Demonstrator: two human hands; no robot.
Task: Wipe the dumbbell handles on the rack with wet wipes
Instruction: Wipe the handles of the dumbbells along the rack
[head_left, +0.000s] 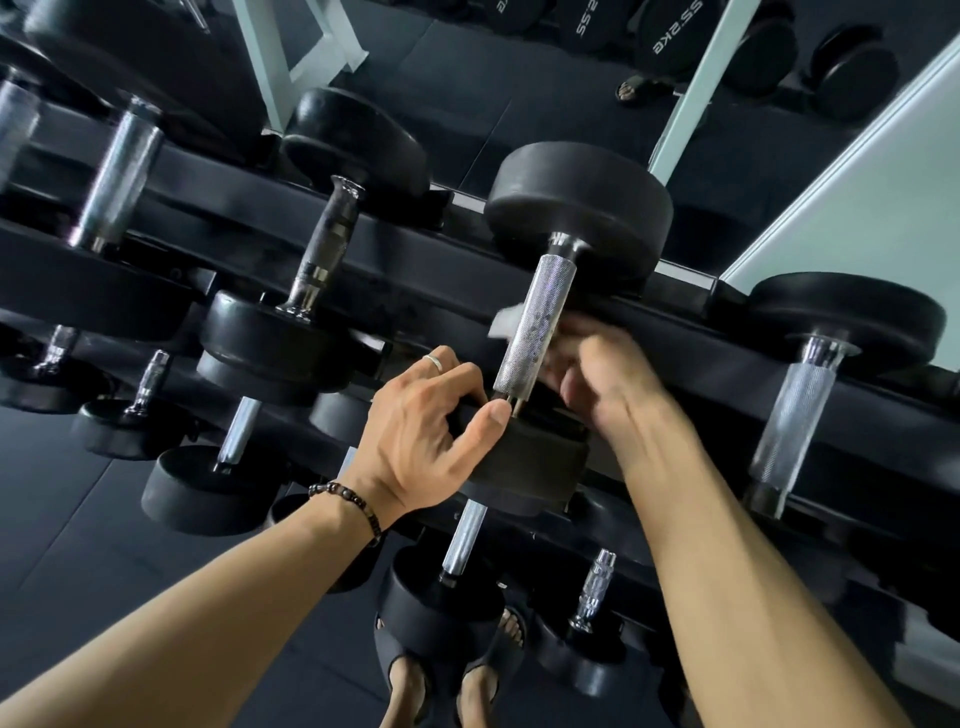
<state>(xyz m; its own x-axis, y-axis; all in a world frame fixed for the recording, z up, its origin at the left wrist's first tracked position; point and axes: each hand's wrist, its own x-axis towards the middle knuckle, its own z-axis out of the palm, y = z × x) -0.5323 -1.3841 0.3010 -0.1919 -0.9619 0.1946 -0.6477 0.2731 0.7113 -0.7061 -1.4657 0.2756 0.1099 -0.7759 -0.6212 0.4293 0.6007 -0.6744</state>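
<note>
The left hand is gripping the near head of a dumbbell sitting on the top tier of the rack. The right hand, blurred, is curling behind its knurled handle, pressing a wet wipe there.

Dumbbells in rows on rack

A gym: tiered black rack full of dumbbells, dark rubber floor, wall mirror reflecting weights marked in kg.
</note>
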